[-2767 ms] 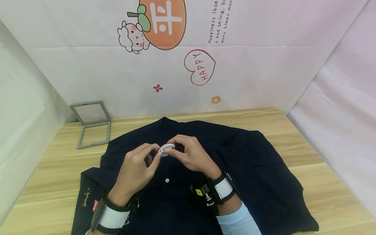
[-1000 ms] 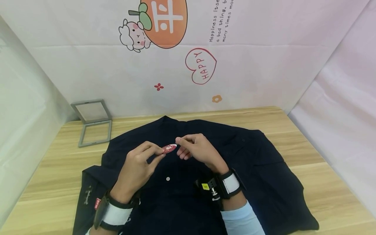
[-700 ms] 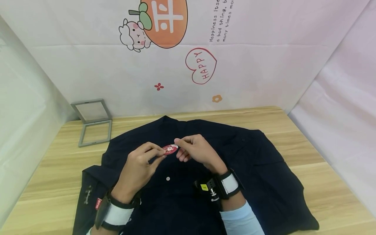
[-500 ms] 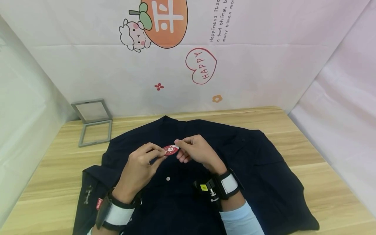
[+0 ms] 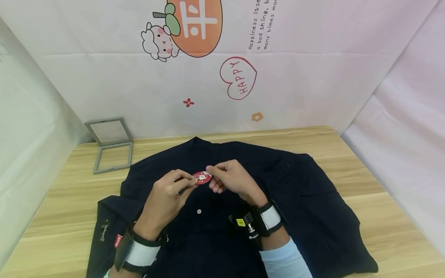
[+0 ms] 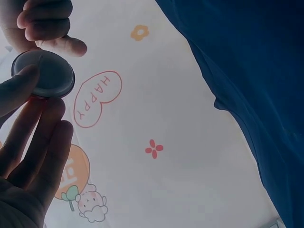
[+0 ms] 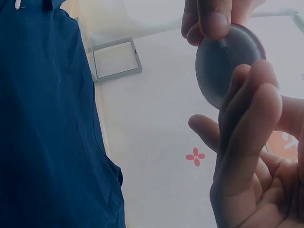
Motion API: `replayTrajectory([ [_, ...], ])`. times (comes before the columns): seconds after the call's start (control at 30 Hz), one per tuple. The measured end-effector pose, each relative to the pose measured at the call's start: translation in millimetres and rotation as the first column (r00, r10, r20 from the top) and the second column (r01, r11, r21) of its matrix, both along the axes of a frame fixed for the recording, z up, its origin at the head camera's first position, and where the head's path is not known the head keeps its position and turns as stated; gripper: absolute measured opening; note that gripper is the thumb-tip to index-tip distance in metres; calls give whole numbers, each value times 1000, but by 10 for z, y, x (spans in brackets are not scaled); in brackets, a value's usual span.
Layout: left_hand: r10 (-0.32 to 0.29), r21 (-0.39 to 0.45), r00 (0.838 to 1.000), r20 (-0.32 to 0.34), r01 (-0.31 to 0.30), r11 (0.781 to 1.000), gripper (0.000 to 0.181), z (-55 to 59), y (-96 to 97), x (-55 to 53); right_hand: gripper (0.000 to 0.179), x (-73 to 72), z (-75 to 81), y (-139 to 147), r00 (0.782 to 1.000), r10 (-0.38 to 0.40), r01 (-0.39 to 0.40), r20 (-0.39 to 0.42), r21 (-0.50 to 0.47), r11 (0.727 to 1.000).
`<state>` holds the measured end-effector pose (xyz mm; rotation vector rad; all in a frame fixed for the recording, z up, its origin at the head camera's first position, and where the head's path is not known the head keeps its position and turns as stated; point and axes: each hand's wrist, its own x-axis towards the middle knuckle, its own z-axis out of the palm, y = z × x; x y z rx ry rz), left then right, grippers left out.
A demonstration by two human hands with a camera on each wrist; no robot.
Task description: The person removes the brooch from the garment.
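Note:
A round button badge (image 5: 202,177), red with a white figure, is held face up between both hands above a dark navy shirt (image 5: 306,224). My left hand (image 5: 167,197) pinches its left side, fingers on the face; in the left wrist view the thumb presses the grey back of the badge (image 6: 53,76). With thumb and forefinger my right hand (image 5: 233,181) grips the opposite edge, its other fingers loosely bent. A thin line crosses the badge's back (image 7: 213,66) in the right wrist view, partly covered by fingertips.
The shirt lies spread on a wooden table (image 5: 52,216), a white button (image 5: 199,211) down its front. A red tag (image 5: 118,241) and a small silvery piece (image 5: 104,230) show at the left. An unfolded grey frame (image 5: 112,170) stands against the white backdrop (image 5: 295,85).
Earlier the badge's pale rim and back showed; it has since been turned so its red face points up. Over the last second it tilts slightly more toward the head view, the right hand closing in.

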<state>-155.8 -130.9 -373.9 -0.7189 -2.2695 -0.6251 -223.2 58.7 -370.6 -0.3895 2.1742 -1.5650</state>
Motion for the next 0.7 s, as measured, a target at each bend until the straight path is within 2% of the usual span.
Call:
replayTrajectory([
  [0.27, 17, -67, 1000, -15, -18, 998, 9, -2, 27, 4, 28, 8, 13, -20, 1000, -20, 20, 16, 7, 1000],
  [0.47, 19, -73, 1000, -4, -20, 997, 7, -6, 28, 3, 23, 6, -1, -31, 999, -30, 30, 19, 0, 1000],
  [0.7, 33, -53, 999, 13, -32, 998, 12, -18, 23, -7, 22, 0, -9, -28, 999, -33, 33, -12, -4, 999],
])
